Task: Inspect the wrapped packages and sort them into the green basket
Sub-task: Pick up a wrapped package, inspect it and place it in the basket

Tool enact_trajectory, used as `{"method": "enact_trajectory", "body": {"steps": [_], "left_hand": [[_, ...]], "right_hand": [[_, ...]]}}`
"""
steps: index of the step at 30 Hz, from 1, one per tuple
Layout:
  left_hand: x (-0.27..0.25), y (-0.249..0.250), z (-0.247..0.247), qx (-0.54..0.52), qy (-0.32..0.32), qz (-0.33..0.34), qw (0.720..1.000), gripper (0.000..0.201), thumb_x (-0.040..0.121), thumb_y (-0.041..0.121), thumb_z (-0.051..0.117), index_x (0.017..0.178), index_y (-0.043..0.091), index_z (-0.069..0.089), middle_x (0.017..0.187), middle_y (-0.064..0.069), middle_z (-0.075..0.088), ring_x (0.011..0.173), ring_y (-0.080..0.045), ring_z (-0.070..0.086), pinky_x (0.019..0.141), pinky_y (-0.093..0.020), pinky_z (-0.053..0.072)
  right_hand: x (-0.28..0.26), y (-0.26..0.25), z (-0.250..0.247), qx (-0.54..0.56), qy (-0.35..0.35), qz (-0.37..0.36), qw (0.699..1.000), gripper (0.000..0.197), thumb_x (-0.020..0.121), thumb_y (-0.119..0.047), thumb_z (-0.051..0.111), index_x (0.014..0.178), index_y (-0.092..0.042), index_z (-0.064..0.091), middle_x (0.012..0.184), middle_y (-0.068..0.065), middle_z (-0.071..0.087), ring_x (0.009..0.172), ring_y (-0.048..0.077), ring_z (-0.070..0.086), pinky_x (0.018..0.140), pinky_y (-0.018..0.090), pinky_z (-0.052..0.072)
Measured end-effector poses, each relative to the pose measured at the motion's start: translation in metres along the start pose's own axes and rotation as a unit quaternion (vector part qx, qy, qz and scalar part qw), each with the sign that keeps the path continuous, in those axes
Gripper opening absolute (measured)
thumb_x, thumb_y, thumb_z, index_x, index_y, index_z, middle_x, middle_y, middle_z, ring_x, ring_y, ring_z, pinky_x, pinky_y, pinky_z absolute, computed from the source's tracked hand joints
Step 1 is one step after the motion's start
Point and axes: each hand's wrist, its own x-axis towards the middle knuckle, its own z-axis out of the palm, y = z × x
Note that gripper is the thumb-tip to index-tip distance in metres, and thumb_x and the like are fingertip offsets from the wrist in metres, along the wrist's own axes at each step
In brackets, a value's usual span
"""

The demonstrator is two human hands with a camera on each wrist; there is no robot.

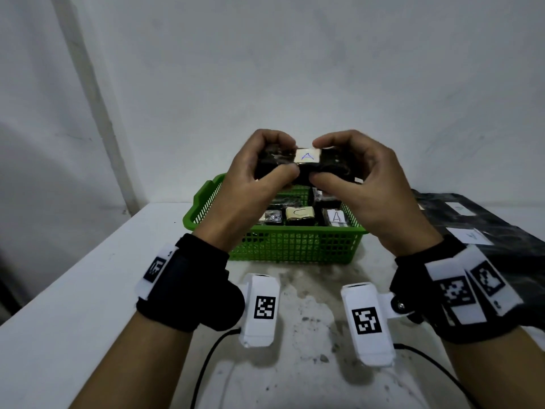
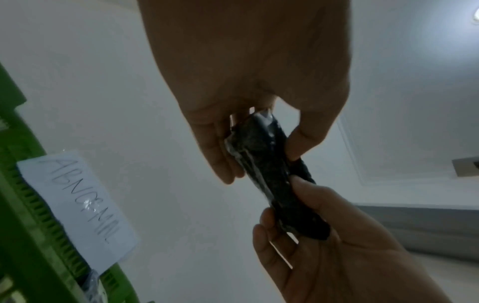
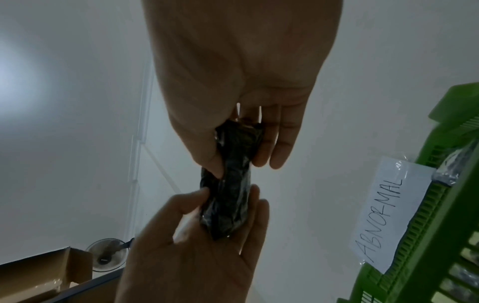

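A black wrapped package (image 1: 339, 166) with a white label marked "A" (image 1: 307, 156) is held up above the green basket (image 1: 295, 246). My left hand (image 1: 283, 157) grips its left end and my right hand (image 1: 321, 160) grips its right end, thumbs below and fingers curled over the top. In the left wrist view, the left hand (image 2: 261, 164) pinches the package (image 2: 293, 209) edge-on. The right wrist view has the right hand (image 3: 245, 166) pinching the package (image 3: 228, 205) the same way. Several wrapped packages lie in the basket, one marked "C" (image 1: 299, 215) and one marked "A" (image 1: 337, 217).
A paper sign reading "ABNORMAL" (image 3: 388, 215) is stuck on the basket's outer wall. Black bags with white labels (image 1: 486, 225) lie on the table at the right. The white table (image 1: 88, 290) meets a wall behind the basket. A cardboard box (image 3: 39, 272) and a fan (image 3: 106, 254) stand off to the left.
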Motion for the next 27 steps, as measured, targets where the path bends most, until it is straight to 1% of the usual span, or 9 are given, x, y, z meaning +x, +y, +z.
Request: {"method": "enact_trajectory", "body": {"steps": [1,3,6,9,14,17,21,23,27], "left_hand": [[0.000,0.001,0.001,-0.011,-0.005,-0.024,1.000,0.020,0.091,0.020,0.059,0.111,0.019,0.059,0.108,-0.001,0.066,0.096,-0.013,0.067,0.082,-0.030,0.057],[0.002,0.001,0.001,-0.021,-0.006,-0.055,0.998,0.017,0.096,0.028,0.054,0.110,0.022,0.059,0.103,0.003,0.066,0.092,-0.011,0.067,0.074,-0.026,0.056],[0.002,-0.002,0.000,-0.023,0.010,-0.044,0.999,0.018,0.092,0.018,0.059,0.110,0.018,0.059,0.094,0.006,0.063,0.086,-0.011,0.064,0.073,-0.030,0.055],[0.002,-0.005,-0.003,-0.023,0.009,-0.015,1.000,0.025,0.083,0.012,0.065,0.107,0.015,0.059,0.092,0.004,0.062,0.081,-0.009,0.060,0.072,-0.026,0.054],[0.001,-0.005,-0.002,-0.016,-0.037,0.006,0.999,0.020,0.083,0.002,0.068,0.096,0.014,0.058,0.080,0.002,0.060,0.074,-0.015,0.059,0.071,-0.035,0.057],[0.000,-0.005,0.001,-0.036,-0.039,0.008,0.999,0.024,0.088,-0.003,0.066,0.102,0.013,0.057,0.084,0.004,0.061,0.075,-0.011,0.062,0.069,-0.030,0.056],[0.002,0.002,-0.005,-0.154,-0.079,-0.048,0.984,0.029,0.085,0.019,0.054,0.113,0.011,0.057,0.100,-0.001,0.064,0.091,-0.014,0.063,0.075,-0.031,0.056],[0.002,0.003,-0.008,-0.189,-0.101,-0.077,0.974,0.036,0.080,0.016,0.051,0.115,0.010,0.058,0.104,-0.004,0.065,0.090,-0.012,0.064,0.071,-0.027,0.055],[0.001,0.002,-0.008,-0.165,-0.077,-0.061,0.981,0.030,0.086,0.007,0.054,0.114,0.012,0.063,0.105,0.000,0.069,0.094,-0.012,0.069,0.077,-0.024,0.056]], "right_hand": [[0.000,0.000,-0.002,-0.014,-0.006,-0.006,1.000,0.036,0.082,-0.004,0.079,0.113,-0.019,0.068,0.102,-0.002,0.073,0.092,0.009,0.071,0.083,0.022,0.057],[0.001,0.001,-0.004,-0.044,-0.014,-0.012,0.999,0.044,0.078,-0.004,0.082,0.115,-0.021,0.065,0.109,-0.005,0.071,0.096,0.008,0.069,0.086,0.026,0.057],[0.000,0.002,-0.005,-0.050,-0.036,-0.004,0.998,0.048,0.076,-0.015,0.084,0.118,-0.025,0.063,0.114,-0.008,0.069,0.102,0.010,0.069,0.090,0.035,0.059],[0.000,0.002,-0.003,0.001,-0.048,0.045,0.998,0.041,0.084,-0.028,0.080,0.121,-0.027,0.062,0.118,-0.005,0.068,0.100,0.014,0.072,0.087,0.042,0.062],[0.001,0.003,-0.001,0.016,-0.021,0.054,0.998,0.025,0.085,-0.003,0.076,0.104,-0.018,0.068,0.090,0.008,0.075,0.083,0.032,0.074,0.081,0.053,0.061],[0.002,0.001,-0.003,0.034,-0.020,0.036,0.999,0.024,0.081,0.000,0.078,0.093,-0.018,0.068,0.082,0.002,0.074,0.077,0.029,0.074,0.076,0.046,0.063],[0.006,0.000,-0.011,0.136,-0.011,0.039,0.990,0.024,0.081,0.000,0.074,0.095,-0.018,0.064,0.078,-0.005,0.069,0.074,0.016,0.067,0.068,0.028,0.057],[0.006,0.000,-0.014,0.129,0.000,0.056,0.990,0.023,0.079,-0.006,0.075,0.095,-0.019,0.065,0.082,-0.004,0.068,0.076,0.017,0.066,0.071,0.030,0.057],[0.004,0.004,-0.012,-0.016,0.000,0.075,0.997,0.018,0.091,-0.022,0.074,0.107,-0.025,0.067,0.111,-0.007,0.071,0.088,0.020,0.075,0.087,0.049,0.061]]}}
